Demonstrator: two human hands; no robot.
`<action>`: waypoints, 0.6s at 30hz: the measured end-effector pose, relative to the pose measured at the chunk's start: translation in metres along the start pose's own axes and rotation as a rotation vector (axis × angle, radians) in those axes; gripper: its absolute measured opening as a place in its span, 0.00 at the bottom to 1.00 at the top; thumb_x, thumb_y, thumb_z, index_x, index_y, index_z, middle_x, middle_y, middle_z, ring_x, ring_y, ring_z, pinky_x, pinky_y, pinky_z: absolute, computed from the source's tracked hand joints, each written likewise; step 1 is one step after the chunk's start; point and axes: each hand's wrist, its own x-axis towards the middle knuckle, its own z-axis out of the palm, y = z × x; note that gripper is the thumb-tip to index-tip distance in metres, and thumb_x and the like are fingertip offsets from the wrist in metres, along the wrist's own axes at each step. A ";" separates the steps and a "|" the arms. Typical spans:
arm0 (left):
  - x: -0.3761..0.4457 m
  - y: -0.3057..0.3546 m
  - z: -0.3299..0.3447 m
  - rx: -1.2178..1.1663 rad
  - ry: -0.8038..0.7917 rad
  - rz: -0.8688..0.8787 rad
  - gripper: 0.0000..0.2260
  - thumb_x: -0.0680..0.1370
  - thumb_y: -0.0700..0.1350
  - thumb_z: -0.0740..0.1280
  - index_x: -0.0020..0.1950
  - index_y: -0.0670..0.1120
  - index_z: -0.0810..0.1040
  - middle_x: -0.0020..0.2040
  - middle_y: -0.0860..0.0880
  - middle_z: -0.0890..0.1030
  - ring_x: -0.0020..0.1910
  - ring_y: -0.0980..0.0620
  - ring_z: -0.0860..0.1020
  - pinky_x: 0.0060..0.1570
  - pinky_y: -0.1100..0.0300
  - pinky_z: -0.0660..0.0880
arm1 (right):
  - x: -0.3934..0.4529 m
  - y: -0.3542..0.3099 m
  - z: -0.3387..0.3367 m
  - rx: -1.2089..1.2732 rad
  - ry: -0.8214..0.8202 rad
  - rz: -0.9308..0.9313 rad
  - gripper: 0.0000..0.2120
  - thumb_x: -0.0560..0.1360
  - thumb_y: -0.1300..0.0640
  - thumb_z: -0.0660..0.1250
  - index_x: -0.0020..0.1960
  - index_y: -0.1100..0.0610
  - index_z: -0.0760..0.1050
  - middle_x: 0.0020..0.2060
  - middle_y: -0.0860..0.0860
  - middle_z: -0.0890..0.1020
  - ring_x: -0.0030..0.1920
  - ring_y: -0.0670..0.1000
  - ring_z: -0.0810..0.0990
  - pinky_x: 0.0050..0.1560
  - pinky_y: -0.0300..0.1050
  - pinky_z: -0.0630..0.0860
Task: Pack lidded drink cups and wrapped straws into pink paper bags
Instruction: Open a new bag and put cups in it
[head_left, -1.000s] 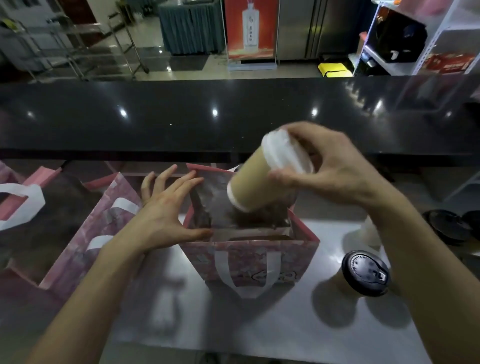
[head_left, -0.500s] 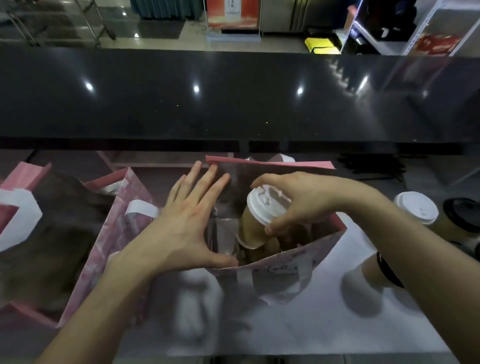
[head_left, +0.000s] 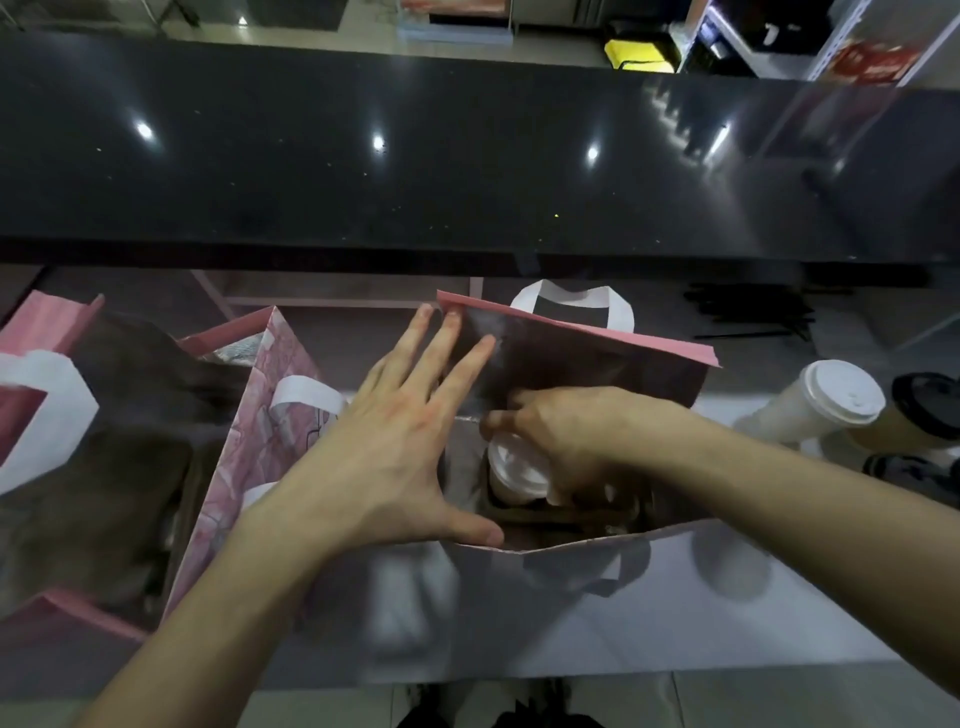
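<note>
Head view, looking down. My right hand (head_left: 561, 431) reaches inside the open pink paper bag (head_left: 597, 343), its fingers curled around the white lid of a drink cup (head_left: 519, 473); the cup stands low in the bag, in what looks like a dark cardboard holder (head_left: 587, 512), directly beneath the hand's fingertips. My left hand (head_left: 400, 441) lies spread flat against the bag's left wall, fingers splayed and gripping nothing, thumb hooked on the near rim. The bag's white handle (head_left: 571, 299) rises behind its far edge. Just left of it stands a second pink bag (head_left: 260, 415) with a patterned side, and a third bag (head_left: 47, 332) sits at the far left. On the pale worktop (head_left: 727, 613) to the right, well clear of the bag, I see a white-lidded cup (head_left: 826, 402) and a black-lidded cup (head_left: 930, 415) beside it. Dark straws (head_left: 753, 312) lie further back. The right forearm crosses the bag's right rim and hides the holder's right side.
</note>
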 end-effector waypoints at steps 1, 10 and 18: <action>-0.001 0.000 0.000 -0.001 -0.001 0.000 0.72 0.58 0.85 0.69 0.89 0.53 0.41 0.89 0.47 0.36 0.86 0.49 0.31 0.84 0.46 0.49 | 0.004 -0.002 0.003 -0.023 0.029 -0.008 0.46 0.67 0.46 0.84 0.79 0.40 0.64 0.59 0.48 0.76 0.53 0.54 0.81 0.39 0.47 0.77; 0.001 -0.004 -0.004 -0.029 -0.035 -0.052 0.71 0.58 0.85 0.68 0.89 0.53 0.39 0.89 0.49 0.34 0.86 0.50 0.30 0.84 0.49 0.45 | 0.019 -0.013 -0.012 0.073 0.150 -0.021 0.53 0.68 0.44 0.83 0.84 0.43 0.57 0.71 0.49 0.77 0.63 0.57 0.82 0.62 0.55 0.83; 0.006 0.002 -0.027 0.118 0.247 -0.070 0.32 0.69 0.56 0.83 0.71 0.49 0.83 0.61 0.46 0.83 0.62 0.39 0.81 0.64 0.40 0.75 | -0.061 -0.001 -0.037 0.269 0.385 0.093 0.21 0.82 0.47 0.71 0.75 0.46 0.76 0.66 0.47 0.83 0.62 0.51 0.82 0.63 0.52 0.81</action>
